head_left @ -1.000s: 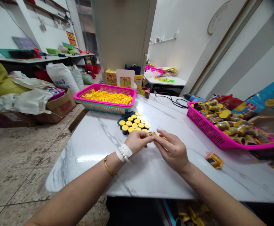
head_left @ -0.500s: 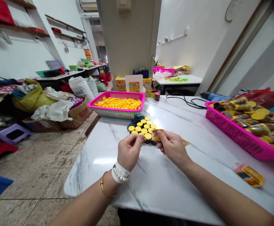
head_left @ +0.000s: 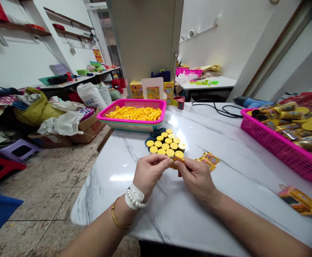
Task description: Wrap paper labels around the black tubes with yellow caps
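A small printed yellow plastic sleeve [head_left: 177, 159] is pinched between my two hands above the white marbled table [head_left: 134, 200]. My left hand [head_left: 152, 173] grips its left end between thumb and forefinger. My right hand [head_left: 198, 178] holds the other end, its fingers curled in. Right behind them stand several small dark tubs with yellow lids [head_left: 167, 141], grouped close together. More flat printed sleeves [head_left: 211, 160] lie just beyond my right hand. Farther right, a bundle of similar printed pieces [head_left: 299, 200] rests on the table.
A pink basket [head_left: 99, 117] of yellow plastic pieces stands at the back left. On the right, another pink basket [head_left: 284, 153] is heaped with wrapped yellow tubes. Behind it lies a blue tool [head_left: 252, 102] with a black cord [head_left: 214, 107]. Yellow boxes [head_left: 137, 91] stand at the back.
My left hand has moved right, up to the sleeve, and now pinches it along with my right hand. The view has shifted slightly, showing more of the flat sleeves.
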